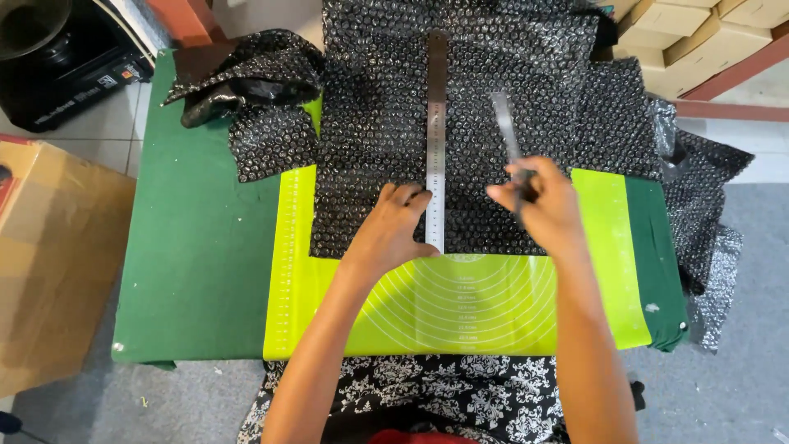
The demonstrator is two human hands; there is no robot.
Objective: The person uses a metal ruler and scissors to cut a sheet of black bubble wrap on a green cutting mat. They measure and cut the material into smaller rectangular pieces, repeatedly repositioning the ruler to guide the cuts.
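Observation:
A sheet of black bubble wrap (370,123) lies spread over a lime-green cutting mat (460,304) on a green-covered table (197,263). A long steel ruler (436,107) runs lengthways down the middle of the wrap. My left hand (392,226) presses flat on the wrap and against the ruler's near end. My right hand (538,205) hovers just right of the ruler, closed around a thin blade-like cutter (505,131) that looks blurred and points away from me.
Cut pieces of black bubble wrap (263,90) pile at the table's back left and more hangs off the right edge (707,214). A cardboard box (49,255) stands on the floor at left, stacked cartons (699,33) at back right, a black machine (57,57) at back left.

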